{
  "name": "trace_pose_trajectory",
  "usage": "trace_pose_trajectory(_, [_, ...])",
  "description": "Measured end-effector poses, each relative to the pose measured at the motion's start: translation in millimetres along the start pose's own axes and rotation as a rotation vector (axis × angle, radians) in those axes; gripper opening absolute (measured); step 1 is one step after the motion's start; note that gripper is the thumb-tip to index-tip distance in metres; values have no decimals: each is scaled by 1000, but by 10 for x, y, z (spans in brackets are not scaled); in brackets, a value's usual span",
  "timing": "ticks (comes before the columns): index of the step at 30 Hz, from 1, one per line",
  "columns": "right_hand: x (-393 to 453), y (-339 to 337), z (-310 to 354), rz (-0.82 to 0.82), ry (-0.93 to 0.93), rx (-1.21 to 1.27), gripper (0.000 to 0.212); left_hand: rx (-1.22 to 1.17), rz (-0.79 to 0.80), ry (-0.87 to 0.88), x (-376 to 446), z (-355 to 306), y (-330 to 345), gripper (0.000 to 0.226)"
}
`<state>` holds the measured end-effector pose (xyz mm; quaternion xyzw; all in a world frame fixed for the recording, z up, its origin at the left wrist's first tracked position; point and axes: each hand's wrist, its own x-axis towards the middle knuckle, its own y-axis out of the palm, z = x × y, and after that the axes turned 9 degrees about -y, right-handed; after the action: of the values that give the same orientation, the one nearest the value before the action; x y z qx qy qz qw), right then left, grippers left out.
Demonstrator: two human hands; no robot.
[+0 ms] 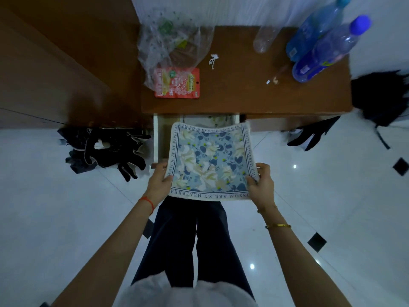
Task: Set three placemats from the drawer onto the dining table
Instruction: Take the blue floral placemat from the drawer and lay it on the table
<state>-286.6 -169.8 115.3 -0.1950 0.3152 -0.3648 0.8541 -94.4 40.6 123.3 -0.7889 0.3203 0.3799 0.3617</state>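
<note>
We hold a placemat [210, 161] flat between both hands, above the open drawer [159, 138] and our legs. It is blue with pale flowers and a lettered border, and its far edge sags a little over the drawer. Our left hand [158, 181] grips the near left edge, thumb on top and fingers [162, 166] curled under. Our right hand [261, 185] pinches the near right corner the same way, thumb lying on the border. A red string circles the left wrist and a gold bangle [278, 226] sits on the right forearm.

Inside the drawer, behind the held mat, we can see a strip of another floral cloth [218, 119]; how many lie there we cannot tell.

The drawer belongs to a brown counter [243, 91]. On it lies a clear plastic bag [172, 45] with a red snack packet [177, 83] partly under it at the front left. A scrap of white [213, 59] lies near the middle, and small crumbs [272, 80] further right. Two blue bottles [321, 45] and an empty clear one [265, 39] stand at the right.

On the white tiled floor [66, 207], black gloves [110, 149] are piled left of the drawer, and another black glove [312, 135] lies to the right, near a dark bag [380, 96].
</note>
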Motion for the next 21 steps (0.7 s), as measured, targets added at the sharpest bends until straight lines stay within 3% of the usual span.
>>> trace_pose_trajectory(10, [-874, -858, 697, -161, -37, 167, 29, -92, -38, 301, -1344, -626, -305, 42])
trace_pose_trajectory(21, [-1601, -1345, 1087, -460, -66, 262, 31, -25, 130, 581, -1939, -1221, -485, 45])
